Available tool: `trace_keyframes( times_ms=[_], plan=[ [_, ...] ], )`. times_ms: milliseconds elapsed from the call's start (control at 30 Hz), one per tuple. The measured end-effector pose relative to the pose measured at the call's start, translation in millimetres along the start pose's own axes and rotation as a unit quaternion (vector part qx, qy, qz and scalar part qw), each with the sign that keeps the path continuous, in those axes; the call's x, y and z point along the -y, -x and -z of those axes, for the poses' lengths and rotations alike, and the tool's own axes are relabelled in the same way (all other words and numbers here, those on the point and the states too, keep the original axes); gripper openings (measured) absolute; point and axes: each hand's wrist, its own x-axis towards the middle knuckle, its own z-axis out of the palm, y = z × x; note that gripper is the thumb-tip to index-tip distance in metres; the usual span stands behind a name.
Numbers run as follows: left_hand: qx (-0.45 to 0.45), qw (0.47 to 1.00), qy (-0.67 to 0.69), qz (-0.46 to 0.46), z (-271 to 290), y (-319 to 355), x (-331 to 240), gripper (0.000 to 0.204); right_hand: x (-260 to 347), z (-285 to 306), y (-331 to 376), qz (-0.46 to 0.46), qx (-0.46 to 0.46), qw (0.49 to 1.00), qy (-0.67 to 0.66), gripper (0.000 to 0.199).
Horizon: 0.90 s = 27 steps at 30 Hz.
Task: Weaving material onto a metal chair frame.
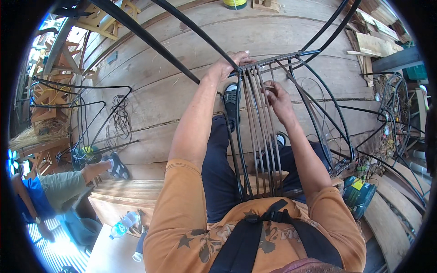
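Note:
A black metal chair frame [240,141] stands before me, its far rail [273,60] wrapped in dark cord. Several brown strands [257,127] run side by side from that rail toward my lap. My left hand [226,65] is closed around the frame's far left corner, its fingers reaching along the rail's outer side, partly hidden. Just below the rail, right of the main row of strands, my right hand [278,99] pinches a brown strand between thumb and fingers. A looser strand [291,75] slants down to the right from the rail.
Loops of dark cord [120,116] lie on the plank floor [159,82] at left, near another black frame [82,102]. Another person's leg [95,172] shows at lower left, beside a wooden bench [123,193]. A dark green container [358,196] and boards [387,227] are at right.

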Motion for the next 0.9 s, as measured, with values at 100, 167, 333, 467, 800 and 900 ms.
trace_keyframes(
  times_ms=[100,167,333,467,800,900],
  plan=[
    [-0.007,1.000,-0.010,0.008,1.8,1.8,-2.0,0.049,-6.7,-9.5,-19.6,0.017,-0.038,0.998,-0.050,0.011],
    [0.001,1.000,0.010,0.004,1.6,2.2,-2.1,0.050,-7.8,-11.0,-31.8,0.015,-0.020,0.998,-0.064,0.008],
    [0.004,1.000,-0.008,0.005,3.4,4.8,-2.5,0.051,-10.0,-15.3,-44.7,0.020,-0.006,0.996,-0.090,0.008],
    [0.001,1.000,0.004,-0.001,2.0,0.1,2.4,0.050,-24.6,-15.4,-52.7,0.027,0.000,0.993,-0.113,0.009],
    [-0.010,0.999,-0.032,0.016,-0.5,5.5,-1.3,0.053,-28.9,-19.7,-62.9,0.047,0.079,0.955,-0.283,0.019],
    [0.000,0.997,-0.077,0.026,2.1,8.1,-7.4,0.053,-10.6,-30.4,-52.9,-0.018,0.048,0.919,-0.392,0.021]
  ],
)
